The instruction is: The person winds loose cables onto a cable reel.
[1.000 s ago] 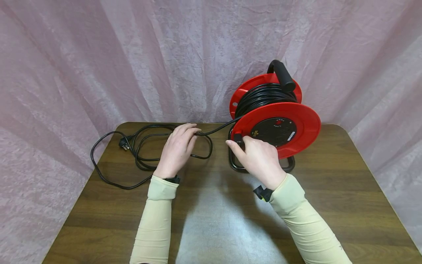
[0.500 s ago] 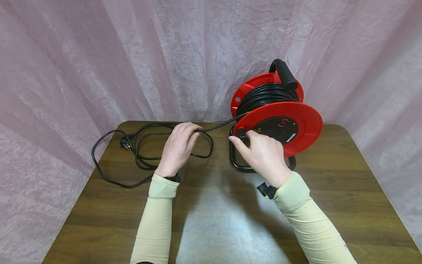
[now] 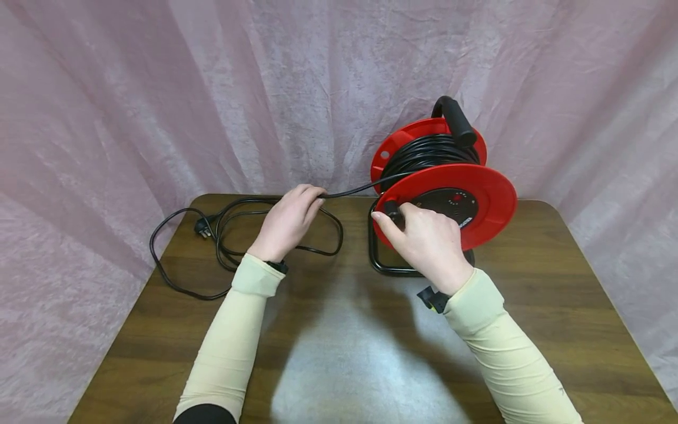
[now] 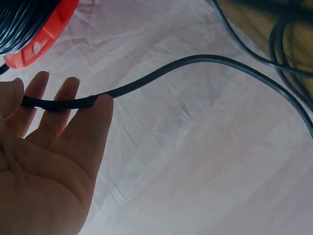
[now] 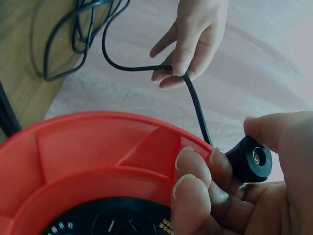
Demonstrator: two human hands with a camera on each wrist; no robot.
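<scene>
Socket face [image 3: 449, 201] partly hidden by the right hand [image 3: 431, 244], black knob [image 5: 249, 160] gripped | cable [image 3: 355, 191] pinched by the left hand [image 3: 288, 221], now shifted farther back | red reel [image 3: 495, 200] seen on the table's [image 3: 535, 282] right

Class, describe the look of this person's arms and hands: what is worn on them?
The left hand and right hand wear no gloves. The left sleeve and right sleeve are long, pale yellow and wrinkled, with broad, paler greenish cuffs. A black strap shows at the left wrist; another, with a yellow bit, at the right.
</scene>
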